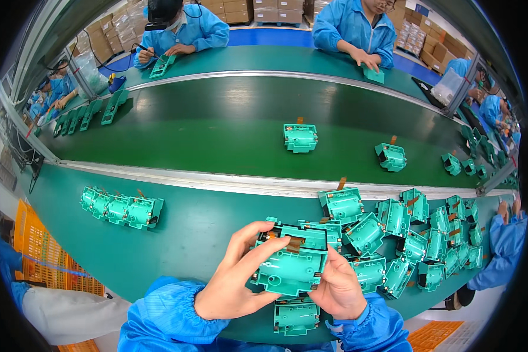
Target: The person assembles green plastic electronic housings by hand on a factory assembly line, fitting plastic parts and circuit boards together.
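Observation:
Between my two hands is a teal plastic housing (290,271) with a black-edged opening along its top and a brown flex cable tab there. My left hand (234,276) grips its left side, the index finger lying on top by the brown tab. My right hand (339,287) closes on its right side, thumb against the edge. Below the held piece, a similar teal housing (297,318) rests on the green workbench (199,234), partly covered. Just right of my hands lie more such housings (365,234) in a loose heap, some with brown tabs sticking up.
A short row of housings (120,208) stands at the left of the bench. Beyond a metal rail (217,172), a green conveyor belt (205,135) carries several pieces. Across it, two people in blue smocks handle teal parts. Orange crates (44,246) stand at the left.

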`<state>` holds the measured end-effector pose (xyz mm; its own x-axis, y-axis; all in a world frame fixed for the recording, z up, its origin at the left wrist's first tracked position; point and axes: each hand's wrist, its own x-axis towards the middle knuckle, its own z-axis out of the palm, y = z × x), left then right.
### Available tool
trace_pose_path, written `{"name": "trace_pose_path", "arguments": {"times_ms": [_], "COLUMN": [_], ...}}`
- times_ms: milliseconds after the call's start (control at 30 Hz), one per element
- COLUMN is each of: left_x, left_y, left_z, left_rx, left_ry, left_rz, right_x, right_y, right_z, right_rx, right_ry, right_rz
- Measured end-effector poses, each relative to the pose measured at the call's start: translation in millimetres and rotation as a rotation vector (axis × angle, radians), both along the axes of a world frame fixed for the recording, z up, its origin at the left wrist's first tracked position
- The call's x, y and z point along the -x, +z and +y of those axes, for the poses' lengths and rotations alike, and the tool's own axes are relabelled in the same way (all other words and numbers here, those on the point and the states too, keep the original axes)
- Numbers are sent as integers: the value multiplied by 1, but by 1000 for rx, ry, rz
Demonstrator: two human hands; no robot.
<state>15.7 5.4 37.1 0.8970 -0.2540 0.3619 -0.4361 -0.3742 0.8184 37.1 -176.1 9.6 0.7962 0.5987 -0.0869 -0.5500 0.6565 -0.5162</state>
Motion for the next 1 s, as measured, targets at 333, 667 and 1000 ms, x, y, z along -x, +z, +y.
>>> {"name": "trace_pose_path", "arguments": {"times_ms": [333, 667, 1000], "left_x": [-4, -3, -1], "left_y": [-13, -12, -29], "left_z": [-3, -8, 4], "left_rx": [407, 770, 1522], "left_ry": [-108, -117, -425], "left_rz": [368, 597, 1151], "right_x": [11, 19, 9], "right_y": [4, 7, 1], "right_z": [5, 5, 1], "right_rx": [300, 513, 801], "right_ry": [-332, -370, -492], "right_rz": [-256, -471, -1026]}}
